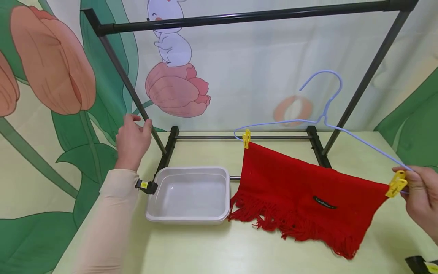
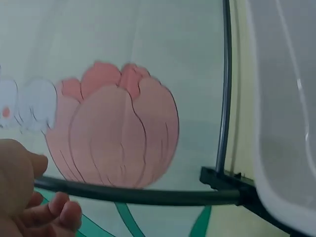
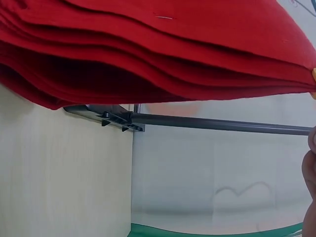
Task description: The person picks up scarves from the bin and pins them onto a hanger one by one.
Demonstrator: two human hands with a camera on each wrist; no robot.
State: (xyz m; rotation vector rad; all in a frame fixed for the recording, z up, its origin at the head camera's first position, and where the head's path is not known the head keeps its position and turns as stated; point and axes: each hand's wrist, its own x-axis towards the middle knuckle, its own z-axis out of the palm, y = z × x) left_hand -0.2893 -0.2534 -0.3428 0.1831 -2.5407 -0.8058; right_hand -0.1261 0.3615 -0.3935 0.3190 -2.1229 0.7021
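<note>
A red fringed scarf (image 1: 308,186) hangs folded from a blue wire hanger (image 1: 284,122), held by a yellow clip (image 1: 246,139) at the left corner and another yellow clip (image 1: 397,184) at the right. My right hand (image 1: 422,194) pinches the hanger's right end beside that second clip. The hanger slopes down to the right, its hook pointing up. My left hand (image 1: 133,142) grips the left post (image 1: 121,72) of a black rack, thumb and fingers on either side of it in the left wrist view. Layered folds of the scarf (image 3: 163,54) fill the top of the right wrist view.
The rack's top bar (image 1: 253,16) crosses above, and its right post (image 1: 369,80) rises behind the hanger. A whitish plastic basin (image 1: 191,220) sits on the light table (image 1: 191,251), left of the scarf. Behind stands a curtain (image 1: 239,83) printed with tulips and a rabbit.
</note>
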